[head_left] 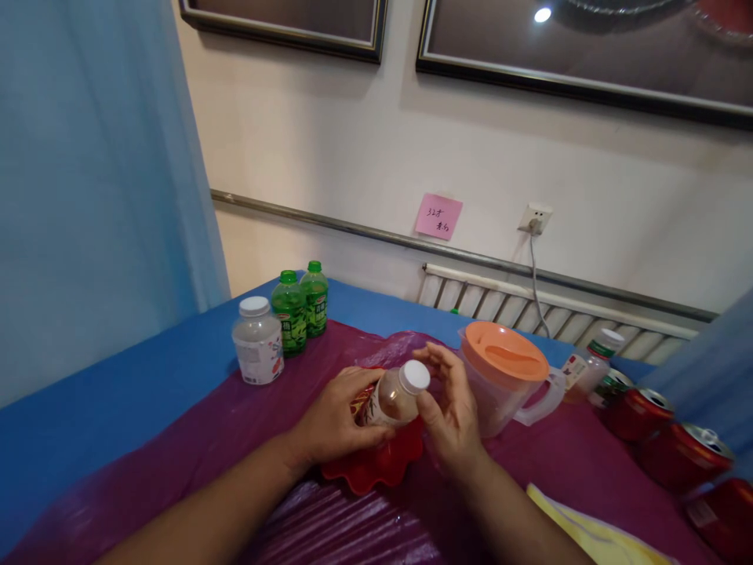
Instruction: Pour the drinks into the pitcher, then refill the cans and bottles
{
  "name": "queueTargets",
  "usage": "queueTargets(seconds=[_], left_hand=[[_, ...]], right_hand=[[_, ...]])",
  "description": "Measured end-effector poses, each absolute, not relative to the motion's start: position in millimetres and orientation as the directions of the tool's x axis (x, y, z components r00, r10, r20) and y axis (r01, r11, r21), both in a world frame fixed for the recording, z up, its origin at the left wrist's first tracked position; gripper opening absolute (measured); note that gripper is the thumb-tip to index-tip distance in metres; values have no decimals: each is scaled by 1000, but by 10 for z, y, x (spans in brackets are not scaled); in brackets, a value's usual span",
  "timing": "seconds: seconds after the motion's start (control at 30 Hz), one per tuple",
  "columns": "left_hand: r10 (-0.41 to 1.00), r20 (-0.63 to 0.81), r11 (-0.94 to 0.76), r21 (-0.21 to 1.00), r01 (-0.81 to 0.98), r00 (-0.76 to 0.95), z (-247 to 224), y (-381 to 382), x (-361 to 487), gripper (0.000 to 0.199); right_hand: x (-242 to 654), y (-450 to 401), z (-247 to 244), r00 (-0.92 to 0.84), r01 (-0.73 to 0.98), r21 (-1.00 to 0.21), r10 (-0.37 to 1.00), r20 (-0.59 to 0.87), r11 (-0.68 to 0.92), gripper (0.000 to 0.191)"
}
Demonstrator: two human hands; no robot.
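My left hand is wrapped round a small clear bottle with a white cap, tilted to the right. My right hand is beside the cap, its fingers apart and curved, the thumb close to the cap's right edge; whether it touches is hard to tell. Under the bottle lies a red dish with a scalloped rim, partly covered by my left hand. Right of my right hand stands a clear pitcher with an orange lid.
A white-capped jar and two green bottles stand at the back left. Several red cans and a clear bottle are at the right. A yellow cloth lies front right on the purple plastic sheet.
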State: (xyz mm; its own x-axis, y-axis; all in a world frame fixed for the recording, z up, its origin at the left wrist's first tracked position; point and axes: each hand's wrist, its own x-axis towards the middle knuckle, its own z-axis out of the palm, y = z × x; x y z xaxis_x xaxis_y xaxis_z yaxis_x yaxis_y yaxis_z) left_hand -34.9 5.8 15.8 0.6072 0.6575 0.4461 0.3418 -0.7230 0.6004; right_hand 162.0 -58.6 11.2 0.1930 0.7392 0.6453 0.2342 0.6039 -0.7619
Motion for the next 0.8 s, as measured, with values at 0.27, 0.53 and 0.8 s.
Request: queueTargets(seconds=[0.27, 0.53, 0.8], left_hand=[[646, 435, -729, 596, 338, 627, 117, 99, -368, 70], [617, 405, -728, 620, 293, 675, 149, 58, -356, 63], [720, 484, -685, 614, 393, 498, 133, 103, -397, 71]], right_hand=[[1566, -608, 140, 202, 171, -749, 722, 662, 640, 27], [1520, -619, 129, 239, 257, -745, 707, 666, 615, 33], [1453, -663, 240, 101, 436, -768, 822, 560, 469, 66]])
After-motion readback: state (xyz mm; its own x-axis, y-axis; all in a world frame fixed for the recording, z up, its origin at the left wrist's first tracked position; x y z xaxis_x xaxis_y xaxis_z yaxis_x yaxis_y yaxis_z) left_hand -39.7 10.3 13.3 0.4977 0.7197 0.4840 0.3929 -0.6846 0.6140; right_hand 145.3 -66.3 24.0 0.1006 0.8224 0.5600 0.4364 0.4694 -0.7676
